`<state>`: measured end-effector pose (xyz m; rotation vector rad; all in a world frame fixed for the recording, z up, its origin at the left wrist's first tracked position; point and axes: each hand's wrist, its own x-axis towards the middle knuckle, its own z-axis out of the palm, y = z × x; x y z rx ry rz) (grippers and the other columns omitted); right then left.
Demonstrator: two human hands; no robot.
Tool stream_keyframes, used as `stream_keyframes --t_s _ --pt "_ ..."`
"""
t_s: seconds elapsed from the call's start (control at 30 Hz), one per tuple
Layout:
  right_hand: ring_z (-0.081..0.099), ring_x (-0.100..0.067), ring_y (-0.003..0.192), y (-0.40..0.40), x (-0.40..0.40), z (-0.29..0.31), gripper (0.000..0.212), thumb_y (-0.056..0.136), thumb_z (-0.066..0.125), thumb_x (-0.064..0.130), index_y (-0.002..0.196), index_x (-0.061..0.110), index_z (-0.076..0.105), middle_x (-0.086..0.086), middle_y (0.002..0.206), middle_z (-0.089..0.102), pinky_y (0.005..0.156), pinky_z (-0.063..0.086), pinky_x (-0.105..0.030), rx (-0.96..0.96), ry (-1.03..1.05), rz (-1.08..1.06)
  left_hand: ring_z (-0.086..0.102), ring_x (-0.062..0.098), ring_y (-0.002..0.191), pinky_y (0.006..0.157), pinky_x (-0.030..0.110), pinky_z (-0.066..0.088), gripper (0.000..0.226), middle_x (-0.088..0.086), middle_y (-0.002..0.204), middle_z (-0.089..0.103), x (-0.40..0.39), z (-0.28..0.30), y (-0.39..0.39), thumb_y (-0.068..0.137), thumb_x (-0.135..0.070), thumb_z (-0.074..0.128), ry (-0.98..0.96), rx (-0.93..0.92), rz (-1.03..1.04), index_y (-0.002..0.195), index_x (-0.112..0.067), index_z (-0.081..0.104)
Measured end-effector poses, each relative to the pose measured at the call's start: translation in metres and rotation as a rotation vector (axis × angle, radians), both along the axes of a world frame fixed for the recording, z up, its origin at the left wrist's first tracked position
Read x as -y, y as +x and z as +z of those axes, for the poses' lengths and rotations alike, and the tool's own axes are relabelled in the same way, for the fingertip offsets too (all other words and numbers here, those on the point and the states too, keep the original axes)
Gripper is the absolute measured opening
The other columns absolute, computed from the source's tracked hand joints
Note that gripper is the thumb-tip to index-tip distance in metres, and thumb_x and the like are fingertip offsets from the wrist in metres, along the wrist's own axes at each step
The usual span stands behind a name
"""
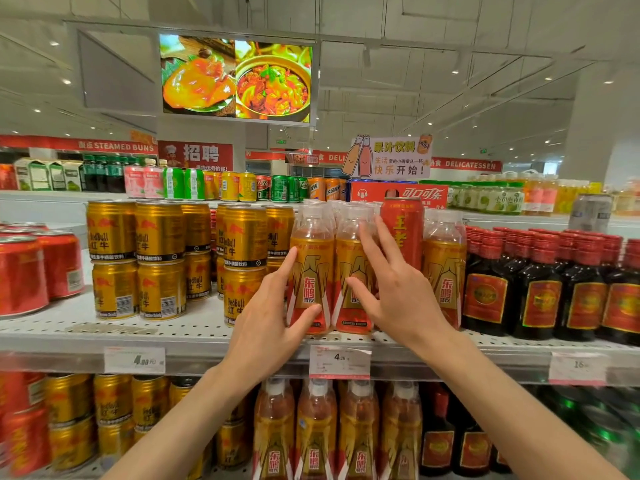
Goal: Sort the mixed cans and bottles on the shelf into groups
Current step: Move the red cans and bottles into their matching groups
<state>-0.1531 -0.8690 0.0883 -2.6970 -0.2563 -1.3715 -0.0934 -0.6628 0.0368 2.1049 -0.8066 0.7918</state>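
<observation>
A left hand and a right hand, each grip spread open, are touching orange-labelled clear plastic bottles at the front of the white perforated metal shelf, where a shove is risking toppling the tall red metal can standing among them at one o'clock.

Bright, even light is thrown by small round white ceiling spotlights. Soft glare is seen on the glossy gold metal cans. Edges are bent by wide-angle distortion. The red metal cans on the lower shelf are blurred; the centre is sharp.
</observation>
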Motion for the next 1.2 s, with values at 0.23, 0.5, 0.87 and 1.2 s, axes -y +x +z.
stream_keyframes --t_s 0.23,0.5,0.87,1.2 --pt "0.046 -0.002 0.065 0.003 -0.004 -0.018 0.074 0.097 0.062 0.034 0.16 0.019 0.025 -0.007 0.169 0.011 0.053 0.038 -0.01 0.062 0.02 0.008 0.063 0.011 0.096 0.073 0.022 0.058 0.094 -0.006 0.148 0.04 0.003 -0.002 0.002 0.093 -0.059 0.058 0.025 0.052 0.035 0.161 -0.044 -0.006" --pt "0.049 -0.001 0.074 -0.024 0.014 0.004 0.026 0.094 0.066 0.024 0.118 0.013 0.065 0.002 0.115 0.062 0.064 0.059 -0.028 0.151 0.023 0.031 0.02 0.028 0.156 0.11 0.041 0.044 0.084 0.004 0.169 0.007 0.016 0.016 -0.003 0.089 -0.04 0.073 0.037 0.253 0.104 0.158 -0.034 0.026" --pt "0.063 -0.024 0.1 -0.021 0.041 0.082 0.051 0.097 0.054 0.05 0.14 0.025 0.042 -0.003 0.138 0.043 0.077 0.049 -0.033 -0.051 0.119 -0.204 0.012 0.032 0.159 0.126 0.05 0.012 0.06 0.011 0.169 0.024 0.047 0.045 -0.004 0.089 -0.037 0.072 0.232 0.431 0.183 0.145 -0.024 0.053" --pt "0.061 -0.019 0.088 -0.021 0.047 0.094 0.049 0.086 0.069 0.056 0.107 0.021 0.042 0.003 0.101 0.058 0.074 0.053 -0.035 -0.123 0.291 -0.099 0.012 0.03 0.159 0.127 0.053 0.015 0.06 0.009 0.169 0.027 0.044 0.046 -0.01 0.091 -0.037 0.068 0.238 0.393 0.182 0.147 -0.024 0.051"
